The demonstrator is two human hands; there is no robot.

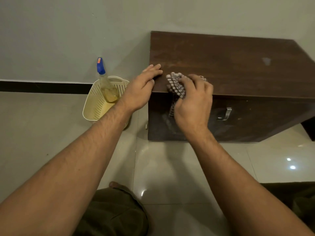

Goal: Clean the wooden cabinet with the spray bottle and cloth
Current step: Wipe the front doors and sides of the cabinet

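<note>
The dark wooden cabinet stands low on the floor against the wall, with a metal handle on its front. My left hand rests flat on the top's near left corner, fingers straight. My right hand grips a bunched grey-and-white chequered cloth against the front edge of the top; a strip of the cloth hangs down over the cabinet front. The spray bottle, clear with yellowish liquid and a blue nozzle, stands tilted in a basket to the left of the cabinet.
A cream perforated plastic basket sits on the floor by the wall, close to the cabinet's left side. Glossy pale floor tiles spread in front. My knees in dark trousers and a bare toe show at the bottom.
</note>
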